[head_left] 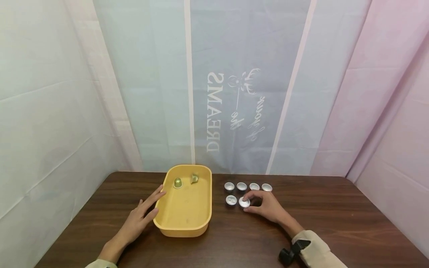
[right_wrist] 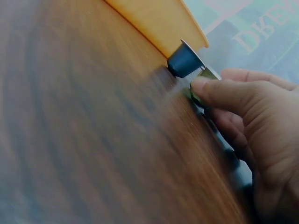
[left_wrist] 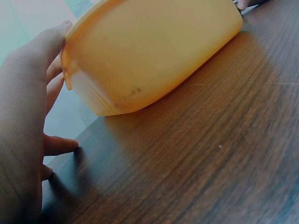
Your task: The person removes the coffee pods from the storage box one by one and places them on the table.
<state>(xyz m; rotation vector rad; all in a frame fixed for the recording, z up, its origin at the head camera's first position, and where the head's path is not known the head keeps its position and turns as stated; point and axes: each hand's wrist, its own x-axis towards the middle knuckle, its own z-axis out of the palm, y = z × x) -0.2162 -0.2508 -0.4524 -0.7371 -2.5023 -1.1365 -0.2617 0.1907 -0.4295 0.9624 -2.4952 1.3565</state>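
Observation:
My right hand (head_left: 266,206) pinches a coffee capsule (head_left: 244,202) between thumb and fingers, its silver foil lid facing up. In the right wrist view this capsule has a green body (right_wrist: 198,99). Just left of it stands a dark blue coffee capsule (right_wrist: 184,61), also lid up. My left hand (head_left: 135,221) rests against the left side of a yellow plastic basin (head_left: 186,232), fingers extended at its rim. Two of its fingertips (left_wrist: 70,145) reach down to the table in the left wrist view. Two green capsules, one upside down (head_left: 178,182) and one on its side (head_left: 194,178), lie inside the basin.
Behind the right hand, a row of several foil-topped capsules (head_left: 241,187) stands on the dark wooden table (head_left: 342,216). A printed fabric backdrop (head_left: 231,44) hangs along the table's far edge. A black strap device (head_left: 293,252) sits on the right sleeve.

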